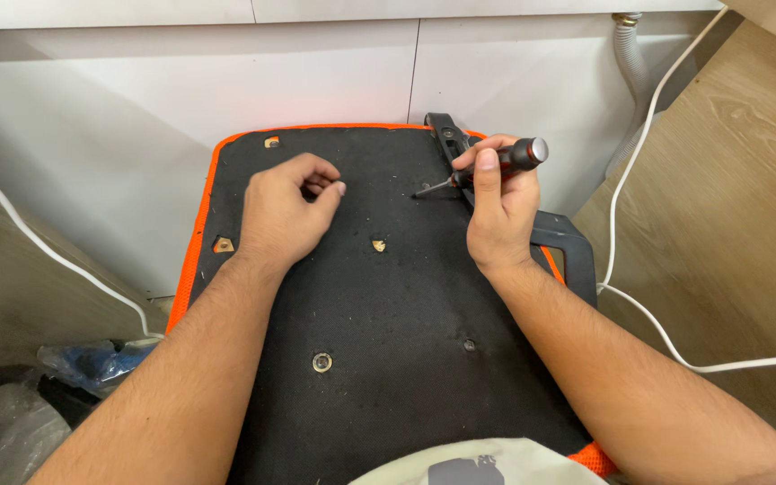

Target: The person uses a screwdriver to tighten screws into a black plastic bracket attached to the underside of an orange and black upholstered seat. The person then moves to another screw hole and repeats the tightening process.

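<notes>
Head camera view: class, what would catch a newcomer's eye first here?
The black panel with orange edging fills the middle, dotted with screw holes. The right hand grips a screwdriver near its top right edge, tip down on the fabric. The left hand rests loosely curled at upper left.

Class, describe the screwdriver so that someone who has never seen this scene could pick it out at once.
Find the black fabric panel with the orange edge. Near its far right corner, the right hand holds the black-and-red-handled screwdriver, tip on the panel. It is the only tool in view; the left hand has none.
</notes>
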